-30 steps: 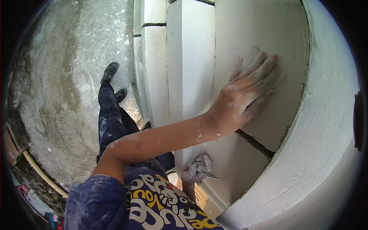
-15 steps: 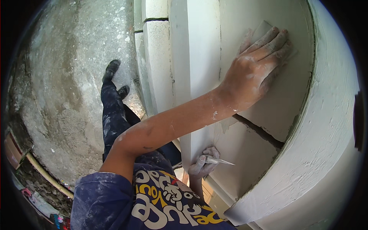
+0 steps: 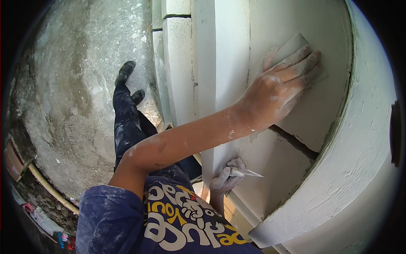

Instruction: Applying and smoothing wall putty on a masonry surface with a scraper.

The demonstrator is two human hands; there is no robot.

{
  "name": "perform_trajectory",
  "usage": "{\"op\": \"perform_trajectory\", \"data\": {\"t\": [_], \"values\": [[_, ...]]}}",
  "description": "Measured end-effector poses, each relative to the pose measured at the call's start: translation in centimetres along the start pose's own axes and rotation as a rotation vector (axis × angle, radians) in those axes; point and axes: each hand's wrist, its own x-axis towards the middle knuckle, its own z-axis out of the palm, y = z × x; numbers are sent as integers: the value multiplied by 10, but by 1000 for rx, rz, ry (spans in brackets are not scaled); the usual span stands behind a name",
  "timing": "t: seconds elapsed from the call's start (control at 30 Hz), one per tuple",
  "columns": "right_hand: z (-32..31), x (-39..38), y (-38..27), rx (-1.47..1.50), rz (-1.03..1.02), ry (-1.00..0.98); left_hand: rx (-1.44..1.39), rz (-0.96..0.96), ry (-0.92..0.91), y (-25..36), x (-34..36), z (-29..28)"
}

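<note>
Grey, thin flat plate (image 3: 297,45) lies against the pale smooth surface (image 3: 304,19), upper right in the head view. Left hand (image 3: 282,84) has it: fingers laid across its face, thumb along the near-left edge, two corners poking out past the fingers. Left forearm (image 3: 190,142) crosses in front of the body, dusted with white. Right hand (image 3: 227,177) is lower down, near the shirt, fingers curled round a small bladed tool (image 3: 250,172); pale blade sticks out to the right, tip narrow from this angle. Contact between blade and surface: can't tell. Both hands coated in whitish powder. Dark open gap (image 3: 298,143) runs across the surface between the two hands, up to a curved white band (image 3: 353,146) with rough ridges. Left of the surface: pale blocks (image 3: 178,59) with a dark joint, then stained grey floor (image 3: 72,89). Dark shoes (image 3: 125,73) on it, dark trousers (image 3: 127,127) smeared white. Navy shirt (image 3: 112,218) carries white and yellow lettering. Yellowish pipe (image 3: 53,191) at lower left.
</note>
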Motion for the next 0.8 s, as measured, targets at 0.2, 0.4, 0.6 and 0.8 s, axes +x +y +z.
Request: {"op": "perform_trajectory", "data": {"t": [0.2,0.4,0.6,0.8], "values": [[0,5,-3,15,-14,14,-37,-100,46,13,-17,5],[-2,0,2,7,19,-9,-82,5,89,5,13,5],[1,4,-4,11,29,-24,-20,-64,7,15,-35,-3],[1,3,-2,-5,20,13,-109,-95,-127,2,7,-2]]}}
